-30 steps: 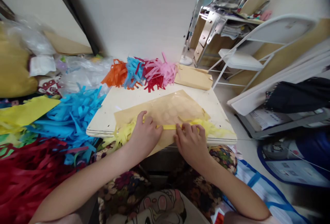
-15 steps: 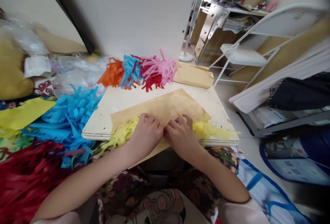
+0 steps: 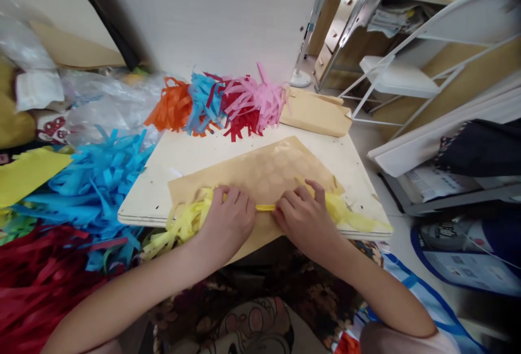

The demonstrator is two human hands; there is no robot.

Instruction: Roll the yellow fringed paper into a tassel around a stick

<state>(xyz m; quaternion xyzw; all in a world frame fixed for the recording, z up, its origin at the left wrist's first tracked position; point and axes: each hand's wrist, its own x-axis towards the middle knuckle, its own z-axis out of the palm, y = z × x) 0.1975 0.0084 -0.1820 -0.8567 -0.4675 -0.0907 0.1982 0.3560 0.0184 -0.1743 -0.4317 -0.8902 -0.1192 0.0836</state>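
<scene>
— Head view: lying where, that yellow fringed strip (image 3: 266, 208)?
— Running nine to three o'clock on the brown paper sheet (image 3: 268, 172), close to the board's near edge (image 3: 154, 214).
— Hands?
— Left hand (image 3: 228, 222) and right hand (image 3: 303, 218) pressing fingers closed on it, slightly apart.
— Around?
— Sitting at twelve o'clock, coloured tassels (image 3: 222, 104); bare board between.

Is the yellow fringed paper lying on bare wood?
No, the yellow fringed paper lies on a tan paper sheet spread over the wooden board, under the left hand and right hand.
</scene>
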